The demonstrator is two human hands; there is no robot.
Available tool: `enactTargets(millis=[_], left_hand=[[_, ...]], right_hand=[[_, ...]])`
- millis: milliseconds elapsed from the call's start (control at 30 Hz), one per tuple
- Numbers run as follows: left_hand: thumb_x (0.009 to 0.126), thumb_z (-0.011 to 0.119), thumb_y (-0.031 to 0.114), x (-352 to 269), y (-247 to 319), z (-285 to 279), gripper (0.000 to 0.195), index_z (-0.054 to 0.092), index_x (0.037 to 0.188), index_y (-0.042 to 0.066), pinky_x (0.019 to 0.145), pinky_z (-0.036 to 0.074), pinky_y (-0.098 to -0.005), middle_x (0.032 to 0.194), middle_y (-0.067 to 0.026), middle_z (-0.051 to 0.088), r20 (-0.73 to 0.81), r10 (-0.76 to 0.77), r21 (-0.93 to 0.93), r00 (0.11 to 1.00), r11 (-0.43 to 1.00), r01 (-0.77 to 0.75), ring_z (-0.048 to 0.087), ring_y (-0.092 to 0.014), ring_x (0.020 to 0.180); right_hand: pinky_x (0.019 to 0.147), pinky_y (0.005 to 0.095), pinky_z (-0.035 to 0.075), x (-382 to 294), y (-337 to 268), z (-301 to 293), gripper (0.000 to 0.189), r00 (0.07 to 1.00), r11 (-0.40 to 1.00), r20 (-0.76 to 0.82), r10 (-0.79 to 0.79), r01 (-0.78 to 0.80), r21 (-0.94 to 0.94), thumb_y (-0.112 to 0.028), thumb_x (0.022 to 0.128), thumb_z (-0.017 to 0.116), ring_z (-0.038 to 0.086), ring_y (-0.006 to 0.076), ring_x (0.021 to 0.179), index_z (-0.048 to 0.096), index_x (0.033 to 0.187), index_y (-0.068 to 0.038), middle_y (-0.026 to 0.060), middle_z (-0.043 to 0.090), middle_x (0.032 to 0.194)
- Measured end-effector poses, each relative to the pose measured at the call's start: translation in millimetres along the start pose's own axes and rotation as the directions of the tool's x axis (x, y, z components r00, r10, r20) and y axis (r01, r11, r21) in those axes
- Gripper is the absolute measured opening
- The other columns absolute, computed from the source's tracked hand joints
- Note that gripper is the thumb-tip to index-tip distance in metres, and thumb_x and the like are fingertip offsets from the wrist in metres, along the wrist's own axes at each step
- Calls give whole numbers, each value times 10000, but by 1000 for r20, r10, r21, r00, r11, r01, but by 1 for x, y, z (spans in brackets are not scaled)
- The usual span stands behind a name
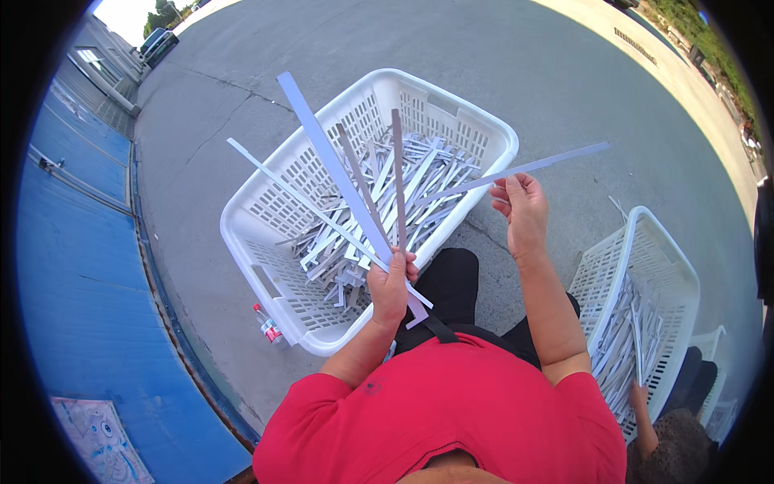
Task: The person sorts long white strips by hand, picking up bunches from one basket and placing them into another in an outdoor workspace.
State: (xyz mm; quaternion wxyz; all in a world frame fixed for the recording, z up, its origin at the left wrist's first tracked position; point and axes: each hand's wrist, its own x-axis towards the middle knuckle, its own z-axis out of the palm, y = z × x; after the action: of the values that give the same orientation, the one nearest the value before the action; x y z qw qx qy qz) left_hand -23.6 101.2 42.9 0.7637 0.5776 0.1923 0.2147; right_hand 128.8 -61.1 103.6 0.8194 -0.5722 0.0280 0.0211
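Observation:
Several long, thin strips (326, 151), white and grey, fan out from my left hand (390, 284), which is closed around them near their lower ends. One of these strips is wider and has a hooked lower end. Between the fingertips of my right hand (523, 212) is a single narrow strip (556, 157), lying slantwise over the basket's right rim. Under both strips and hands stands a large white plastic basket (239, 206) with slotted walls, holding a tangled heap of similar strips (387, 199), some with L-shaped ends.
At the right stands a second white basket (668, 242) with more strips; another person's hand (638, 396) reaches to it. A plastic bottle with a red cap (269, 327) is beside the large basket. A blue wall (78, 272) runs along the left, and a parked vehicle (158, 45) is farther off.

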Motion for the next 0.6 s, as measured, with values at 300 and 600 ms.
enactTargets(millis=[300, 600], left_hand=[[937, 495, 224, -11, -18, 4, 232, 532, 1014, 8, 639, 480, -237, 865, -70, 613, 305, -194, 182, 932, 973, 142, 578, -102, 709], [934, 488, 194, 2, -22, 9, 220, 525, 1024, -3, 653, 486, -251, 885, -86, 619, 219, -207, 165, 954, 971, 173, 600, -134, 734]], right_hand=[[666, 220, 453, -58, 51, 6, 203, 841, 938, 480, 249, -86, -335, -198, 893, 578, 572, 92, 782, 589, 1006, -30, 36, 626, 868], [623, 210, 464, -28, 8, -29, 160, 996, 997, -57, -74, 74, -6, -203, 888, 595, 523, 69, 685, 584, 949, -56, 17, 595, 835]])
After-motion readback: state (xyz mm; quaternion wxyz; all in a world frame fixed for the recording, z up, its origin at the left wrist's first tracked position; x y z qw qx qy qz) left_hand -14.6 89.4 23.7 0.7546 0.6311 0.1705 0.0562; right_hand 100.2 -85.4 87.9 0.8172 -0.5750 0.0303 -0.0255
